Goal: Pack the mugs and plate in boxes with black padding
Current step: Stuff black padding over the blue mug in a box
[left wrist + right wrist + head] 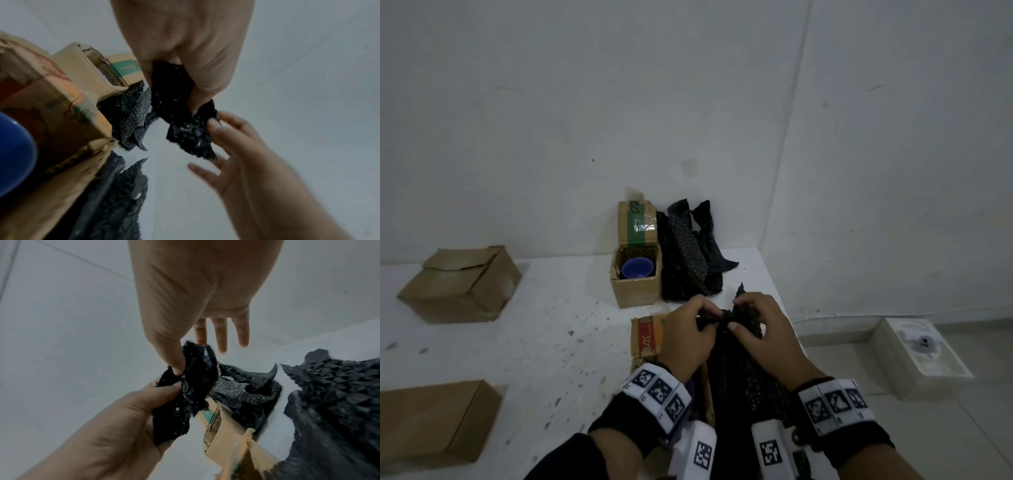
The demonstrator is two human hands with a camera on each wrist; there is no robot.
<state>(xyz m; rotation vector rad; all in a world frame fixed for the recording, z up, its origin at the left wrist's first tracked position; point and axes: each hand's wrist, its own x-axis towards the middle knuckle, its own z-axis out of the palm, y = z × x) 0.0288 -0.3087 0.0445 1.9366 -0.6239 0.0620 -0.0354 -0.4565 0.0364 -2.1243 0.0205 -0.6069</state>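
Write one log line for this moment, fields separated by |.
left hand grips padding | right hand pinches padding | blue mug in open box | step: padding

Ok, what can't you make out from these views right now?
- Two closed boxes, head view: contents hidden by flaps.
- Plate: not visible in any view.
- Near box, head view: inside hidden by left hand and black padding.
- Blue object, left wrist view: cut off by edge, blurred.
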